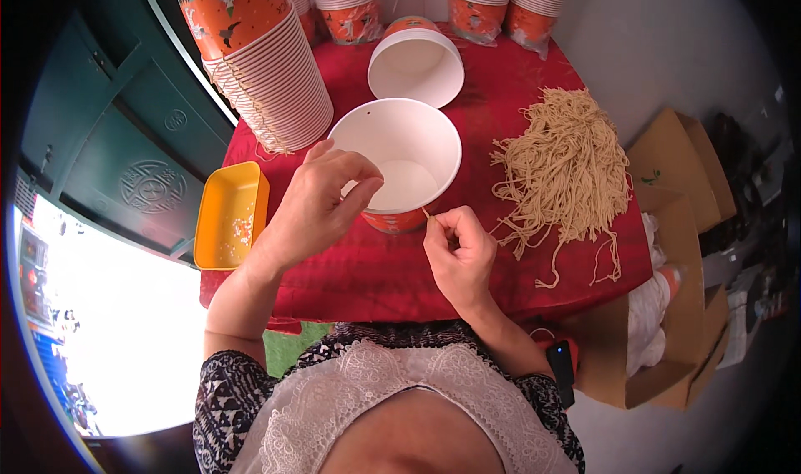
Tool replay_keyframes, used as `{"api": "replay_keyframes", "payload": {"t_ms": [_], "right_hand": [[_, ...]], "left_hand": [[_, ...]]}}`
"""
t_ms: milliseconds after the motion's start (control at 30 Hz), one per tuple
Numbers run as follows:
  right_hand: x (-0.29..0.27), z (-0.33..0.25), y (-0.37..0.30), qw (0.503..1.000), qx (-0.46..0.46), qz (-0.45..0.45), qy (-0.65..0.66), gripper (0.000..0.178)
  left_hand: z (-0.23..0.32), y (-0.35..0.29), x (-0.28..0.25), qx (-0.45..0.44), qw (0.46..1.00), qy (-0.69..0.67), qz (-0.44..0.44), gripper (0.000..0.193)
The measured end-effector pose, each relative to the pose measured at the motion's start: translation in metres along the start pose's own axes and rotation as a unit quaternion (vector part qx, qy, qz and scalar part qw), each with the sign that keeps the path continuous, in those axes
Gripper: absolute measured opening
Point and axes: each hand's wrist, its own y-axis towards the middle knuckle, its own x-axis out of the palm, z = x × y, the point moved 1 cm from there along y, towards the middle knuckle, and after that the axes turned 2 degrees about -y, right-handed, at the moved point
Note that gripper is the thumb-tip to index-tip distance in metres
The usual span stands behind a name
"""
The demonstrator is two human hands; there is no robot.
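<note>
A paper bucket (pixel 442 153), white inside and orange outside, stands upright on the table in front of me. A small dark hole shows in its far left wall. My left hand (pixel 321 194) is at its near left rim, thumb and forefinger closed together over the opening; anything between them is too small to make out. Beside the near right rim, my right hand (pixel 459 253) is closed, pinching a short tan cord end (pixel 427 214) by the bucket's outer wall. The rest of that cord is hidden by the fingers. A loose pile of tan cords (pixel 571 169) lies to the right.
Behind the bucket, another one (pixel 415 67) lies tipped toward me. A tall nested stack of buckets (pixel 271 82) leans at the left, near a yellow tray (pixel 260 203) holding small pale bits. More wrapped stacks (pixel 346 7) line the back. Cardboard boxes (pixel 688 307) stand right of the red-covered table (pixel 350 294).
</note>
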Motion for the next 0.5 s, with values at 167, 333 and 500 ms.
{"api": "replay_keyframes", "payload": {"t_ms": [167,333,500], "right_hand": [[0.003,0.001,0.004,1.0,-0.003,-0.001,-0.008,0.017],[0.006,0.001,0.007,1.0,-0.016,0.01,-0.019,0.016],[0.009,0.001,0.009,1.0,-0.012,0.008,-0.009,0.014]], "left_hand": [[0.003,0.008,0.003,-0.057,0.993,-0.044,-0.091,0.014],[-0.007,0.024,0.013,0.039,0.986,-0.044,-0.154,0.026],[-0.009,0.041,0.017,0.075,0.965,-0.044,-0.249,0.026]]}}
